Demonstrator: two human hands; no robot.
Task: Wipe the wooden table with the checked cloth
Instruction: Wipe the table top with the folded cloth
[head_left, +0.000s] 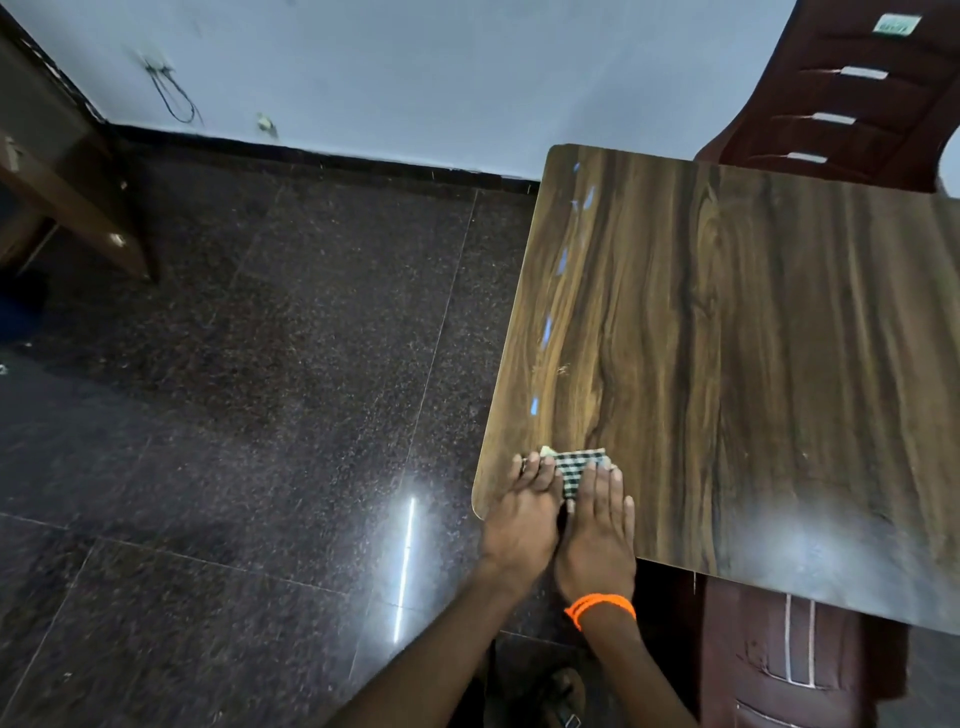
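The wooden table (753, 338) filled the right side of the view, its near left corner rounded and standing over the dark speckled floor (234, 389). A reddish-brown chair (831, 93) stood at the far edge of the table, and a second chair (789, 660) of the same colour was pushed under the near edge, probably to leave the top free for wiping. Some small pale blue marks ran in a line along the left side of the top; I could not tell if they were dirt or only reflections. Both hands lay side by side at the near left corner, touching each other. The left hand (524, 512) and the right hand (597, 525) were flat, with straight fingers, and pressed down on the checked cloth (574, 465), which was folded small and lay on the table under the fingertips. Pressing with two flat palms, not grasping, seemed chosen to spread the weight and push the cloth forward along the top. An orange band (600, 608) sat on the right wrist.
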